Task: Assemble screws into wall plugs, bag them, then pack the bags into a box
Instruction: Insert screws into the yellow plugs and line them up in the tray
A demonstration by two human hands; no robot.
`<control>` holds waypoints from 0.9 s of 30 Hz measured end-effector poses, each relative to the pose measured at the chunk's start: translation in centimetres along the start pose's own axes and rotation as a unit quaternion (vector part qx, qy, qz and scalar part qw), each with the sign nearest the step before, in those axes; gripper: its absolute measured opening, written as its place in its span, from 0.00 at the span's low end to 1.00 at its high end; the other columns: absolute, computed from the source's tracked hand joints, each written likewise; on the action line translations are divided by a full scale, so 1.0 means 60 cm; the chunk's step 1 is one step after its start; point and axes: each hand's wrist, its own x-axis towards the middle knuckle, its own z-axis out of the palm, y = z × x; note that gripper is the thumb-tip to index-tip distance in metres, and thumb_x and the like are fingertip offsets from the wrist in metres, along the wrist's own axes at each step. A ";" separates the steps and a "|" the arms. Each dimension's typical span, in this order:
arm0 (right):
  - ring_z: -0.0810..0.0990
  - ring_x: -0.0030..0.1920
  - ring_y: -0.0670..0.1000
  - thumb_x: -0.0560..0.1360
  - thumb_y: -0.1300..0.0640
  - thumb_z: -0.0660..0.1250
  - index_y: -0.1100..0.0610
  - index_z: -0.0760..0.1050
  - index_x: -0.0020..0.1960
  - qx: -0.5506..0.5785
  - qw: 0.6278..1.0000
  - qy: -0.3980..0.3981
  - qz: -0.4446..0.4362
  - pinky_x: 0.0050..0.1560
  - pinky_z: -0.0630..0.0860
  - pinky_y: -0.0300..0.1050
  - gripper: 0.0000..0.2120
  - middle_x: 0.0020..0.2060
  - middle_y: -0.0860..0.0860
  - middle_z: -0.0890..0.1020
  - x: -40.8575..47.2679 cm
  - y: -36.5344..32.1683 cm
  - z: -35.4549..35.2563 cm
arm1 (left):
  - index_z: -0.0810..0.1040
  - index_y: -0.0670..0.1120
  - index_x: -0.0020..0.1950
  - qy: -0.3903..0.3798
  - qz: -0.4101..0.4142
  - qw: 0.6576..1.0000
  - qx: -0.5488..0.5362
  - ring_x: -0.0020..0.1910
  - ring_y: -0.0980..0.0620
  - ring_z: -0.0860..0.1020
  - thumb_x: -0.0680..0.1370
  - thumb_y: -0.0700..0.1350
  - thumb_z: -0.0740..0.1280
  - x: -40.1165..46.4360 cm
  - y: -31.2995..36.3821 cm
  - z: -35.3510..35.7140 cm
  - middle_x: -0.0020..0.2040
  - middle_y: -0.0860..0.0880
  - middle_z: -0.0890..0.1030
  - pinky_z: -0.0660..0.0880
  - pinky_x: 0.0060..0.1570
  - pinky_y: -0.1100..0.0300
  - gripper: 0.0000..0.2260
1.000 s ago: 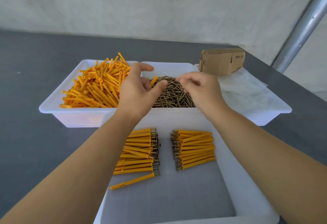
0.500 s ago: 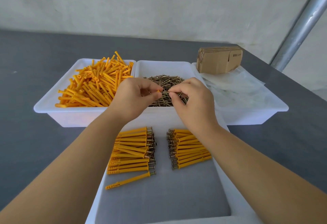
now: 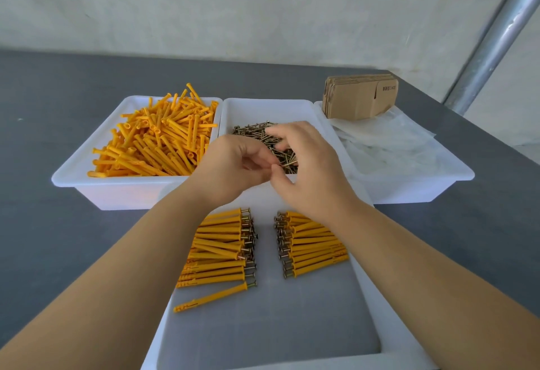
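Observation:
My left hand (image 3: 233, 169) is curled into a fist round an orange wall plug that its fingers almost wholly hide. My right hand (image 3: 311, 171) meets it thumb to fingers and pinches a screw at the plug's end, just above the near rim of the screw tray (image 3: 263, 104). Loose brass screws (image 3: 254, 131) lie in that tray. Loose orange plugs (image 3: 157, 141) fill the white tray to its left. Two piles of assembled plugs, one on the left (image 3: 222, 248) and one on the right (image 3: 314, 245), lie in the front tray (image 3: 263, 328).
A third white tray at the right holds clear plastic bags (image 3: 388, 147). A stack of flat cardboard boxes (image 3: 359, 98) stands behind it. A metal pole (image 3: 496, 33) rises at the far right. The grey table (image 3: 43, 223) surrounds the trays.
Both hands came back from over the trays and met above the screw tray's near rim. The plug that showed in my left hand is now hidden in the fist.

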 end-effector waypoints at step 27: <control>0.79 0.36 0.41 0.73 0.62 0.74 0.54 0.82 0.45 0.167 0.971 -0.120 0.120 0.39 0.73 0.31 0.04 0.37 0.46 0.82 -0.009 0.021 0.011 | 0.74 0.45 0.54 -0.056 -0.073 0.995 -0.048 0.44 0.49 0.85 0.68 0.35 0.79 -0.007 -0.002 -0.037 0.52 0.45 0.79 0.82 0.48 0.44 0.20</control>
